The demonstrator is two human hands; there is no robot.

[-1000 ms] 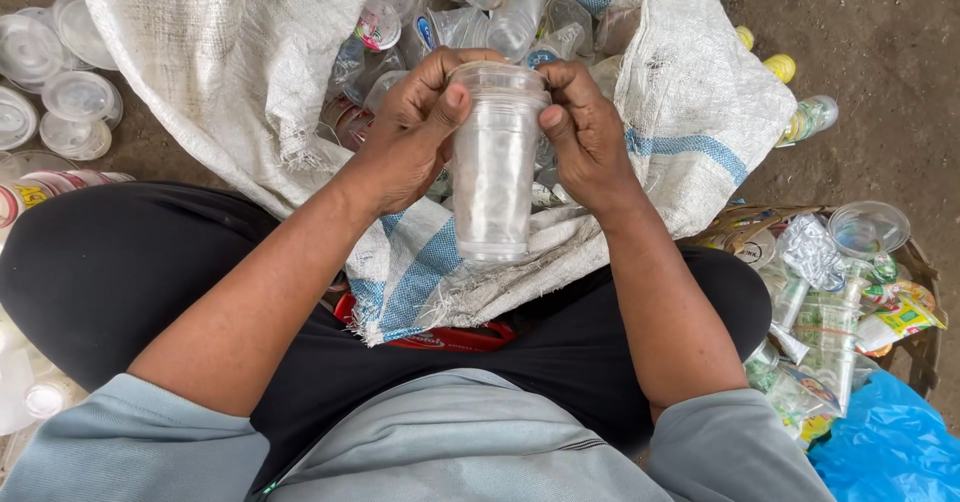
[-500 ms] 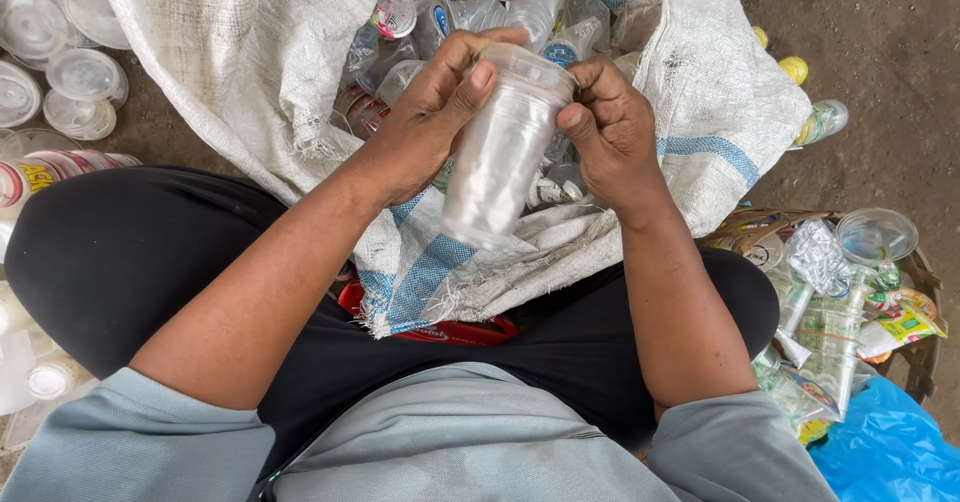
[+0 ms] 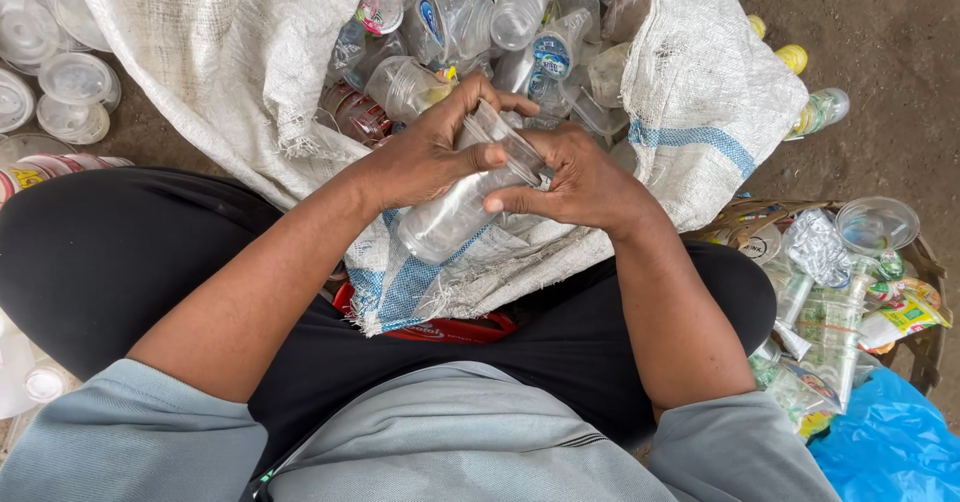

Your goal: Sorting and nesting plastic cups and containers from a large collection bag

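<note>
Both my hands hold one clear plastic cup (image 3: pixel 450 217), tilted with its base toward my left knee and its rim at my fingers. My left hand (image 3: pixel 435 152) wraps the cup from above, thumb and fingers at the rim. At the rim's right side my right hand (image 3: pixel 580 177) pinches with fingertips. The cup hangs over the open mouth of a white woven sack (image 3: pixel 240 52) with blue stripes, full of clear plastic cups and bottles (image 3: pixel 480 22). The sack lies across my lap.
Stacked clear lids and cups (image 3: pixel 50 62) lie on the ground at the far left. A basket (image 3: pixel 925 262) at the right holds plastic wrappers and cups, with a blue plastic bag (image 3: pixel 890 442) beside it. A red object (image 3: pixel 450 330) shows under the sack's edge.
The cup has gone from upright to tilted, base swinging toward my left. Both hands have dropped lower and closed in on the rim.
</note>
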